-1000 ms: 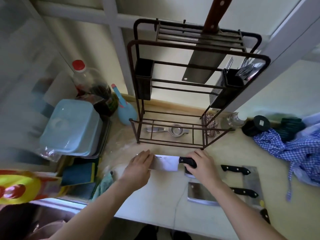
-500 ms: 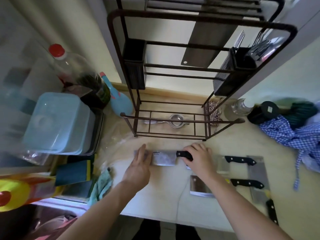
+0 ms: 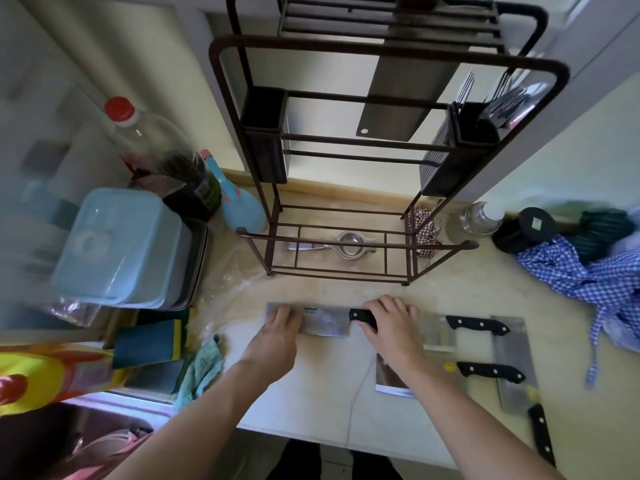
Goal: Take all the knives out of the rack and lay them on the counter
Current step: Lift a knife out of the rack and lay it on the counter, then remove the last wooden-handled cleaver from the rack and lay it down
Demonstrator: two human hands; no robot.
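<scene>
Your right hand [image 3: 391,323] fingers are curling over the black handle of the cleaver [image 3: 325,321] while your left hand [image 3: 278,336] fingers are pressing flat on its blade, which is now lying flat on the bench [image 3: 311,403] instead of hovering as a second ago. Three knives are lying just right of it, and one wide blade [image 3: 398,95] is hanging in the rack [image 3: 388,46], so you are facing one more pull.

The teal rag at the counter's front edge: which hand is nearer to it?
Left. The left hand lies on the cleaver blade, just right of the teal rag. The right hand grips the cleaver's handle, farther right.
</scene>
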